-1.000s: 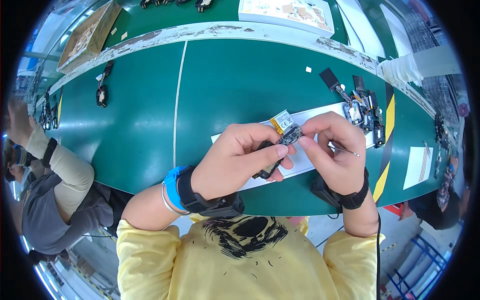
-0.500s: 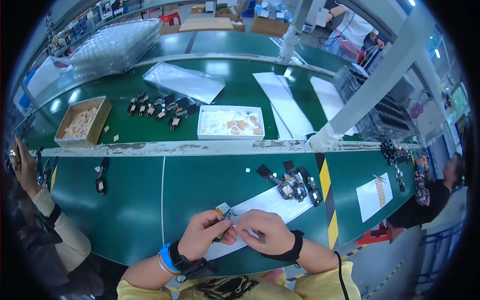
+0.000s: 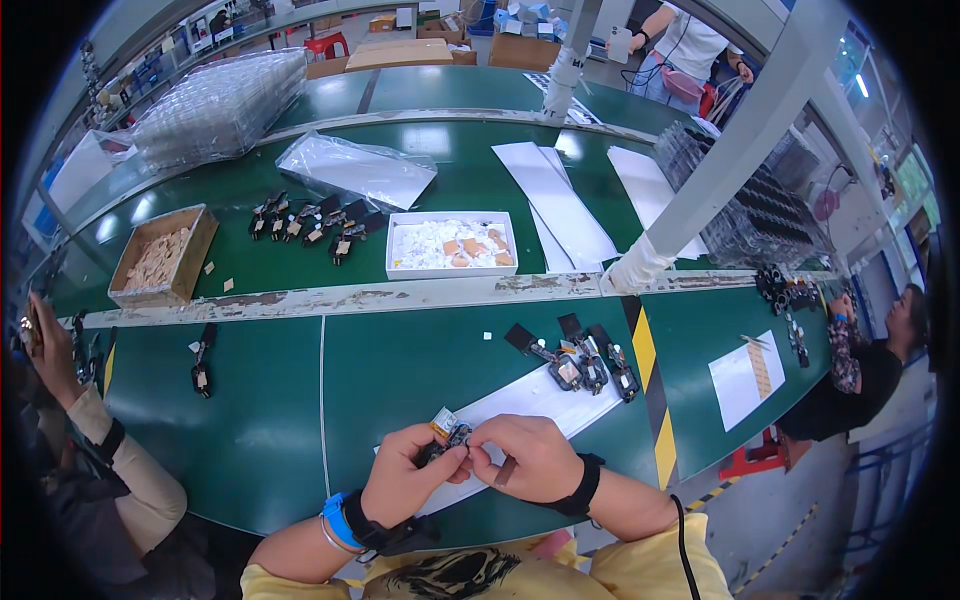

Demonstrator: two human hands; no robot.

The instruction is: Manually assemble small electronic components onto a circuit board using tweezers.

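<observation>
My left hand (image 3: 405, 478) is closed round a small electronic assembly (image 3: 458, 436), dark with fine wiring. A silver and yellow flat part (image 3: 444, 420) sticks up from it. My right hand (image 3: 530, 460) has thumb and forefinger pinched together against the assembly's right side; what lies between those fingertips is too small to make out. A small brown strip (image 3: 507, 471) shows by its curled fingers. Both hands are over the near end of a long white sheet (image 3: 500, 408). Several similar black assemblies (image 3: 592, 372) lie at the sheet's far end.
Another black assembly (image 3: 202, 372) lies to the left. Beyond the worn rail (image 3: 350, 293) stand a box of tan pieces (image 3: 190, 270) and a white tray (image 3: 450, 272) of scraps. A slanting post (image 3: 720, 180) rises at right. Co-workers sit left and right.
My right hand has come closer to the assembly, and its fingertips now touch it. The assembly has tilted slightly in my left hand. The whole view has shifted a little.
</observation>
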